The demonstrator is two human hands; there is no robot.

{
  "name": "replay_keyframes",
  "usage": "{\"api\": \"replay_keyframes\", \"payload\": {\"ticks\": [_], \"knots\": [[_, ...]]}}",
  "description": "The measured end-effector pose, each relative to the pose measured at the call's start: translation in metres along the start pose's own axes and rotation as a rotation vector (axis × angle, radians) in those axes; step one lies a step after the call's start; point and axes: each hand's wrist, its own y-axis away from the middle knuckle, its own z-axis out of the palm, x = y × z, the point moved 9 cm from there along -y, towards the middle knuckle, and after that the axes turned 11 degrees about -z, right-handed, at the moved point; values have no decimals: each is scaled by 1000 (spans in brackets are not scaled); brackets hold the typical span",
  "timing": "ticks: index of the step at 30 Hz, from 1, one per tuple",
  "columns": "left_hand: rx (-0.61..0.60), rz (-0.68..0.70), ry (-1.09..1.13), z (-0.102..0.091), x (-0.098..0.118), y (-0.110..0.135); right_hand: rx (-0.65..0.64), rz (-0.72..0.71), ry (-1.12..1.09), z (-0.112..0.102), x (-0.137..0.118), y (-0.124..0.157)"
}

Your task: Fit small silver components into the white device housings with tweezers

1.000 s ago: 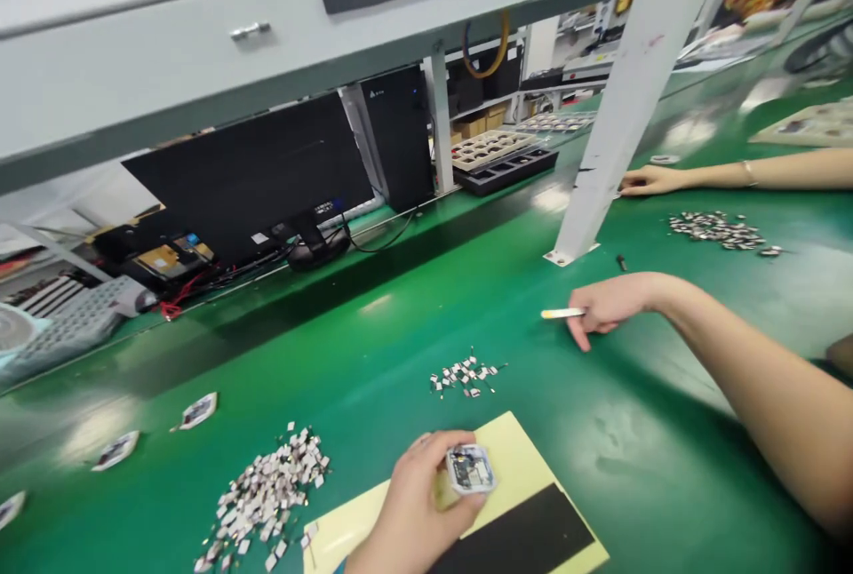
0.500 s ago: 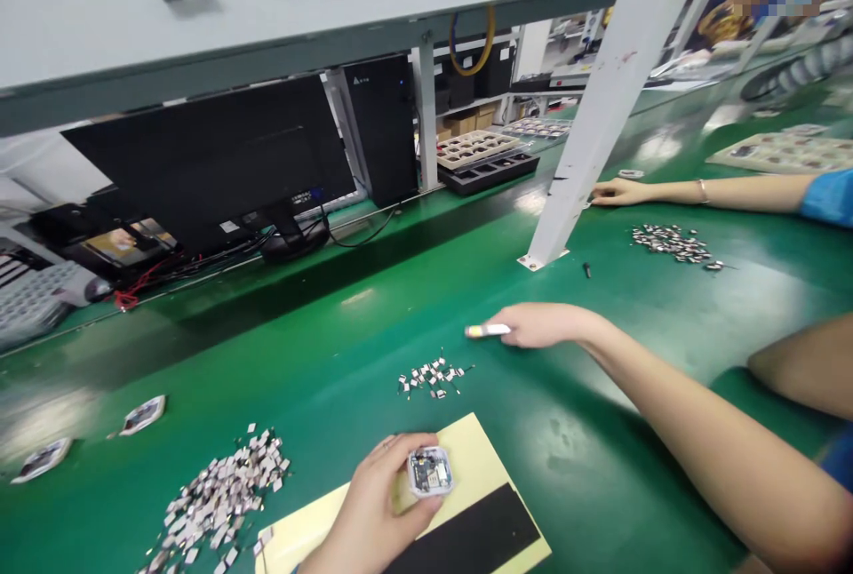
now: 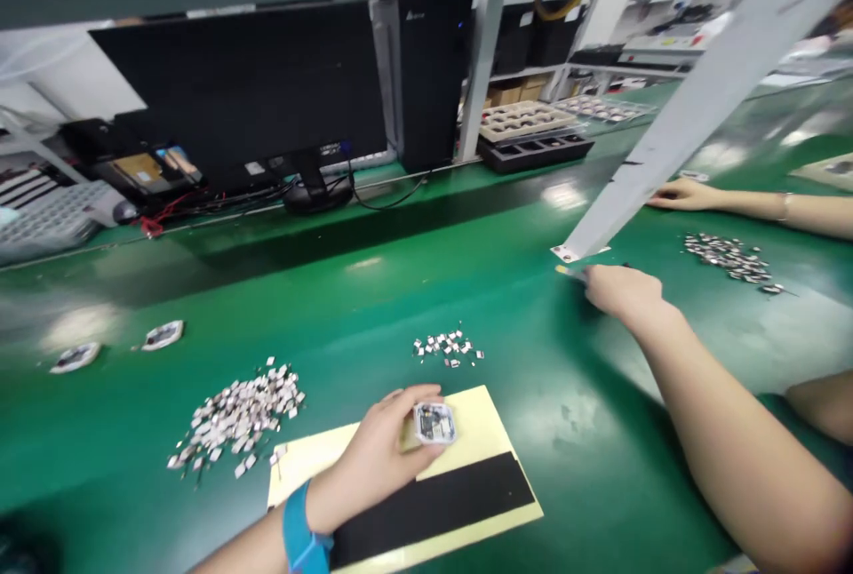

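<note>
My left hand (image 3: 379, 445), with a blue band at the wrist, grips a small square electronic device (image 3: 435, 424) between thumb and fingers. Its pale casing is open at the top and shows a circuit board. Beneath this hand lies a yellow sheet (image 3: 466, 410) with a black strip (image 3: 480, 490). Away to the right, my right hand (image 3: 626, 294) is closed on a slim light-coloured tool with a yellow end (image 3: 566, 271), near the foot of the white post; its exact kind is unclear. A few small silvery parts (image 3: 448, 345) lie on the green bench between my hands.
A larger heap of small parts (image 3: 243, 414) and two white casings (image 3: 163, 335) lie on the left. The slanted white post (image 3: 673, 125) stands on the bench. Beyond it are a co-worker's hand (image 3: 689, 195) and another heap (image 3: 729, 256). A monitor (image 3: 246, 94) and trays (image 3: 533, 152) stand behind.
My right hand has reached farther forward with the tool, to the foot of the post. My left hand still holds the device over the yellow sheet. The camera view has shifted.
</note>
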Motion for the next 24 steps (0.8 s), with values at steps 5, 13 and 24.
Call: {"api": "replay_keyframes", "payload": {"ticks": [5, 13, 24], "knots": [[65, 1, 276, -13, -7, -2, 123, -364, -329, -9, -84, 19], [170, 33, 302, -15, 18, 3, -106, -791, -1294, -8, -150, 110], [140, 87, 267, -7, 19, -1, -165, -822, -1324, 21, -180, 122]]}}
